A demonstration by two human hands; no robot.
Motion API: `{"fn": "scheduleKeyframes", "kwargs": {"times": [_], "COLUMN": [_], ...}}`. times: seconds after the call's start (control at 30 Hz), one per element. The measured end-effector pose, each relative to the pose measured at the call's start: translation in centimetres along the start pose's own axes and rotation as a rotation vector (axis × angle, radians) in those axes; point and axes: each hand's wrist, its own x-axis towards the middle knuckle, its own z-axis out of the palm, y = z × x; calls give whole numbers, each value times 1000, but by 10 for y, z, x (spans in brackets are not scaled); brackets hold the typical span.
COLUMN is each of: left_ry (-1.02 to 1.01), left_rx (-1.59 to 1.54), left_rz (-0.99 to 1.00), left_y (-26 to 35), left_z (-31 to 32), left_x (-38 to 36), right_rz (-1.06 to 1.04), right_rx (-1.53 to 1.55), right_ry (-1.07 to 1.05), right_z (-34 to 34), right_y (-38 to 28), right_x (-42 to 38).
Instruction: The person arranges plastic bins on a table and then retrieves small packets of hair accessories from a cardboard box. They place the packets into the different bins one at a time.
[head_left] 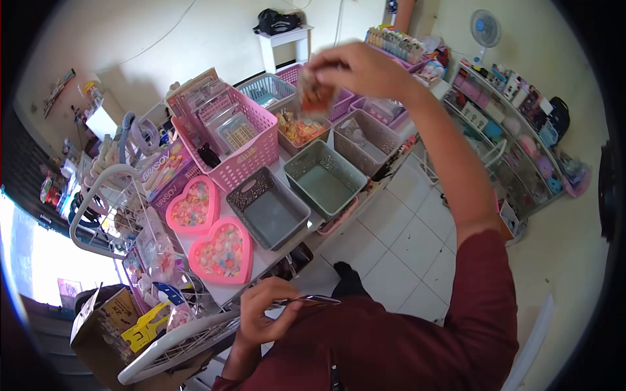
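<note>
My right hand [342, 68] is raised above the baskets, its fingers closed on the top of a small clear bag [315, 96] with orange and brown contents, blurred by motion. Below the bag stands a basket of yellow and orange packets [301, 129]. Low in the view, close to my body, my left hand [268, 309] grips a thin dark flat object [313, 299], seen edge-on. Between the hands are a grey basket [268, 212] and a grey-green basket [326, 177], both with bare bottoms showing.
Two pink heart-shaped boxes [222, 253] of small pieces lie beside a pink basket [244, 140] of packages. A white wire rack [169, 339] stands at the left front. Shelves [508, 130] and a fan [485, 29] are at the right; a cardboard box [107, 326] is lower left.
</note>
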Motion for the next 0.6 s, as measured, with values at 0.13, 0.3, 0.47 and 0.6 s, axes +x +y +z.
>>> {"fn": "scheduleKeyframes", "kwargs": {"times": [0.13,0.3,0.47,0.6], "left_ry": [280,658,826,898], "left_rx": [55,84,134,169], "left_rz": [-59,-130,-83,-40], "left_y": [3,11,1,0], "left_z": [12,38,57,72], "left_x": [13,38,64,94], "right_rz": [-84,-111,-273,-668], "right_rx": [-58,-181,-329,288], "right_ry": [-7,-423,-482,-878], "right_z": [21,98,60,2], "right_y": [98,183,120,29], "right_x": [126,221,205,126]}}
